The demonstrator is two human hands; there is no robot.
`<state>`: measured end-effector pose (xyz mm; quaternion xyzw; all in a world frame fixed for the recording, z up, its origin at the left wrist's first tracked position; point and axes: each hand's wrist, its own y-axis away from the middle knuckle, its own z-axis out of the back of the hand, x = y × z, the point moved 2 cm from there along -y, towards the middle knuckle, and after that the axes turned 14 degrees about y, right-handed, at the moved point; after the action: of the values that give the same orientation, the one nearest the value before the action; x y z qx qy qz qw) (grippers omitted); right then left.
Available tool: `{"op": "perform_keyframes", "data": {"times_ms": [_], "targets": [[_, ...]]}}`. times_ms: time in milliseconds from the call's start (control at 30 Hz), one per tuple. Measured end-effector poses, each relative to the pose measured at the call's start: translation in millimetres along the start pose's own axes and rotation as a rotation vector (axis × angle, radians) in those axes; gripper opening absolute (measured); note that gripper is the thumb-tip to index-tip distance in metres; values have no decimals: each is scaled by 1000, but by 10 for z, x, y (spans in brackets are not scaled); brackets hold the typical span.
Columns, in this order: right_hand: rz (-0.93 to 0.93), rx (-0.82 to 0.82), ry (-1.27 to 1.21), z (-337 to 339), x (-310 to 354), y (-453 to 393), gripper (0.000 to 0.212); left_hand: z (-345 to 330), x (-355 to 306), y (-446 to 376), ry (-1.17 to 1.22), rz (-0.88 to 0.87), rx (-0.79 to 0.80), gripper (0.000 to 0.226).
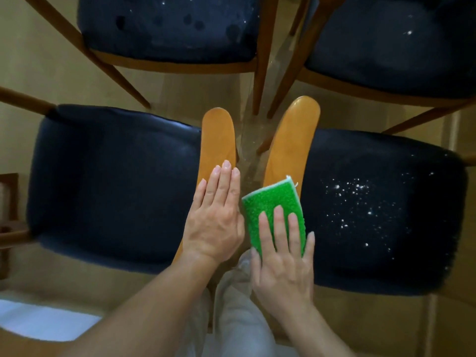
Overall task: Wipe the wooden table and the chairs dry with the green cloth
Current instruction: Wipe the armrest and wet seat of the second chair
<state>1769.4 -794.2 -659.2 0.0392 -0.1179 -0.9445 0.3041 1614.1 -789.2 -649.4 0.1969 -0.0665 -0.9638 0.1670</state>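
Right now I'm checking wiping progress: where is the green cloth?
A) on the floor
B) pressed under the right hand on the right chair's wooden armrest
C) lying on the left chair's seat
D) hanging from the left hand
B: the right hand lies flat on the green cloth, atop the right chair's wooden armrest.

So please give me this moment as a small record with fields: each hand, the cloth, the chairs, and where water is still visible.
left hand: flat, fingers straight, rests on the wooden armrest of the left chair
right hand: fingers straight, presses the green cloth on the right chair's armrest
left chair seat: dark, no drops visible
right chair seat: dark, many bright water drops
far chairs: two, with dark seats, a few specks on them
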Motion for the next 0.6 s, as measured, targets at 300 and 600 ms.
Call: {"op": "perform_keyframes", "data": {"times_ms": [300, 600], "targets": [[-261, -101, -111, 584, -422, -2093, 62, -32, 9, 2, -36, -4, -11, 66], [-101, -42, -79, 163, -29, -99, 65, -18, 1, 2, -23, -4, 0, 67]]}}
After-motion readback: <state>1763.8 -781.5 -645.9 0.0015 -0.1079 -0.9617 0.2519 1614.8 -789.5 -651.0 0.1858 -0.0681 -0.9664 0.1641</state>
